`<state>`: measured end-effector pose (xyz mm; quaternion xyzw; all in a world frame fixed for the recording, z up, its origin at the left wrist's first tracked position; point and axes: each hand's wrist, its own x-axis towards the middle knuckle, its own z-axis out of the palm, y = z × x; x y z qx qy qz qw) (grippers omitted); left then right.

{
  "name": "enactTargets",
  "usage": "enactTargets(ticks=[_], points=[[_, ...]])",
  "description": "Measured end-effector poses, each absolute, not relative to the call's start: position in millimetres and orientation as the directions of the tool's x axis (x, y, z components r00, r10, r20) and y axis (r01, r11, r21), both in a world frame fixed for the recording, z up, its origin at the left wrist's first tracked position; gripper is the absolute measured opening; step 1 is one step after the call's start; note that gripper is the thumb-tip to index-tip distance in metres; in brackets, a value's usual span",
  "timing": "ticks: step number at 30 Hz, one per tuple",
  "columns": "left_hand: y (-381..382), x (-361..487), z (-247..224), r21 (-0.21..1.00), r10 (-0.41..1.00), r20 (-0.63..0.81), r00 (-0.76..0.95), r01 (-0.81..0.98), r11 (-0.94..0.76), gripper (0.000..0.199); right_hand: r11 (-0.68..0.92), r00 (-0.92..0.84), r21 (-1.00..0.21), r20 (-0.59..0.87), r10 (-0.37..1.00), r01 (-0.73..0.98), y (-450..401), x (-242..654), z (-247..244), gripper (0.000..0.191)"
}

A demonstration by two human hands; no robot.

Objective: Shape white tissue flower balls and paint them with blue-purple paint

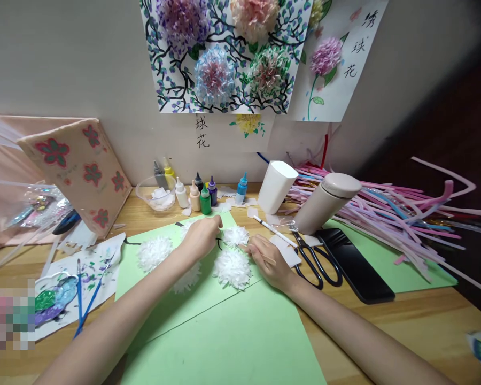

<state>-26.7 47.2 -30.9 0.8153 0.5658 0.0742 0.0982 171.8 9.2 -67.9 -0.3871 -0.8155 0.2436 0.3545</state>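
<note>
White fluffy paper flowers lie on a green sheet [176, 310]. My left hand [202, 235] is over the sheet's upper part, its fingers closed at the left edge of the upper right flower [235, 236]; what they hold, if anything, is too small to make out. My right hand [268, 262] grips a thin wooden stick [268, 258], its tip at the lower right edge of that flower. Just below is a larger white flower [232, 268]. Another flower [155, 253] lies at the left, and my left hand and forearm partly cover two more.
Paint bottles [205, 200] and a clear bowl [156, 193] stand near the wall. Black scissors [318, 260], a phone [356, 264], a tumbler [326, 203] and pipe cleaners [385, 214] are at the right. Brushes [88, 307] and a paint palette [56, 299] lie left.
</note>
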Motion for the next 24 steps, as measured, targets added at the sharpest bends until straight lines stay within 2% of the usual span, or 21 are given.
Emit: enactTargets(ticks=[5,9,17,24], points=[[47,-26,-32,0.236,0.935,0.017,0.354,0.907,-0.348,0.023,0.575,-0.422,-0.695,0.409,0.81,0.431,8,173,-67,0.03],[47,-27,-35,0.182,0.927,0.016,0.374,0.911,-0.371,0.024,0.604,-0.41,-0.691,0.455,0.791,0.398,7,176,-66,0.033],[41,-23,-30,0.12,0.931,-0.047,0.363,0.927,-0.356,0.026,0.546,-0.436,-0.724,0.366,0.822,0.421,7,174,-64,0.032],[26,-19,-17,0.098,0.917,-0.088,0.388,0.92,-0.38,0.043,0.491,-0.398,-0.794,0.345,0.85,0.358,2,180,-66,0.035]])
